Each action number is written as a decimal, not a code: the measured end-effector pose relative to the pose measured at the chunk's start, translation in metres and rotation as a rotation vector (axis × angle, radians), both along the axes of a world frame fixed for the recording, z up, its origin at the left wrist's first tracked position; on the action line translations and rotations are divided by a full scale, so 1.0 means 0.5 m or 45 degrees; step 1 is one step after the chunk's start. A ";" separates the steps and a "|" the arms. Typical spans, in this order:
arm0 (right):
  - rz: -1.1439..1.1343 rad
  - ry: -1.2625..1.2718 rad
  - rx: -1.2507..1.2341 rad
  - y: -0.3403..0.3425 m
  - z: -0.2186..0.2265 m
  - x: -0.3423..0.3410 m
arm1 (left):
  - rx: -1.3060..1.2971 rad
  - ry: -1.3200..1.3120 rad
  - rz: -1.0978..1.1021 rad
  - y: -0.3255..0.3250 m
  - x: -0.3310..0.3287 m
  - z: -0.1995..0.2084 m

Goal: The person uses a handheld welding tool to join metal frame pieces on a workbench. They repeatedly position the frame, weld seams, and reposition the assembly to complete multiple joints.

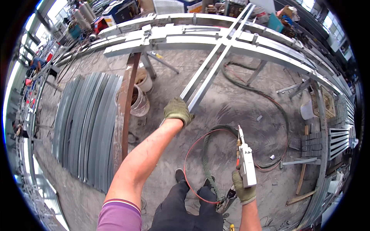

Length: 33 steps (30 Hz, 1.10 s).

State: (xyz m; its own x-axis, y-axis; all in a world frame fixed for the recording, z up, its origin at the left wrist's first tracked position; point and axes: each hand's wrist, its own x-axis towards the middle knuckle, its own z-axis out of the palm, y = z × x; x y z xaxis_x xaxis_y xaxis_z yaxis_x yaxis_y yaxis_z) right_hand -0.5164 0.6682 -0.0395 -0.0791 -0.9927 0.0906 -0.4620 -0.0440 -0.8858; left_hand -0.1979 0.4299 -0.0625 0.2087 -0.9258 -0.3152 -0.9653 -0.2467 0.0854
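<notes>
My left hand (pixel 178 111), in an olive-green work glove, is closed around the near end of a long silvery metal bar (pixel 204 69). A second bar (pixel 211 75) runs beside it, and both reach away across the metal beam (pixel 177 43). In my right hand (pixel 243 188), gloved alike, is a white handheld welding gun (pixel 248 158) with a slim nozzle pointing forward, away from me. The gun stands apart from the bars, to their right. Its thick dark hose (pixel 205 154) and a thin red line (pixel 187 148) loop over the floor near my feet.
A stack of grey metal strips (pixel 86 127) lies at left beside a rusty beam (pixel 128 104). Buckets (pixel 140 106) stand behind that beam. Steel stock (pixel 339 142) and wood pieces (pixel 302 197) are at right. A person (pixel 37 64) is far left.
</notes>
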 end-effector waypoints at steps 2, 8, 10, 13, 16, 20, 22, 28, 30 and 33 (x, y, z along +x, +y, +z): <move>0.091 0.023 0.000 -0.020 -0.030 -0.012 | 0.008 0.015 0.035 0.002 0.040 0.004; 0.247 -0.119 0.313 -0.028 -0.081 -0.056 | -0.919 0.286 0.269 0.268 0.146 -0.004; 0.241 -0.178 0.331 -0.034 -0.093 -0.041 | -0.538 0.418 0.428 0.471 0.153 -0.041; 0.157 -0.276 0.517 -0.043 -0.117 -0.026 | 0.924 0.415 0.179 0.755 0.078 -0.100; 0.042 -0.445 0.648 -0.065 -0.050 0.025 | 1.489 0.566 -0.203 1.001 -0.017 -0.133; 0.052 -0.485 0.477 -0.065 -0.064 0.059 | 1.309 0.765 -0.177 1.165 -0.051 -0.191; 0.038 -0.462 0.559 -0.053 -0.071 0.087 | 1.294 0.836 -0.281 1.174 -0.050 -0.132; 0.198 -0.272 0.344 -0.013 -0.070 0.152 | 1.313 1.135 -0.869 1.114 -0.049 -0.004; 0.163 -0.367 0.444 -0.010 -0.056 0.176 | 1.229 0.991 -0.408 1.097 -0.087 -0.053; 0.208 -0.387 0.386 -0.015 -0.057 0.186 | 0.965 1.107 -0.209 1.007 -0.164 -0.109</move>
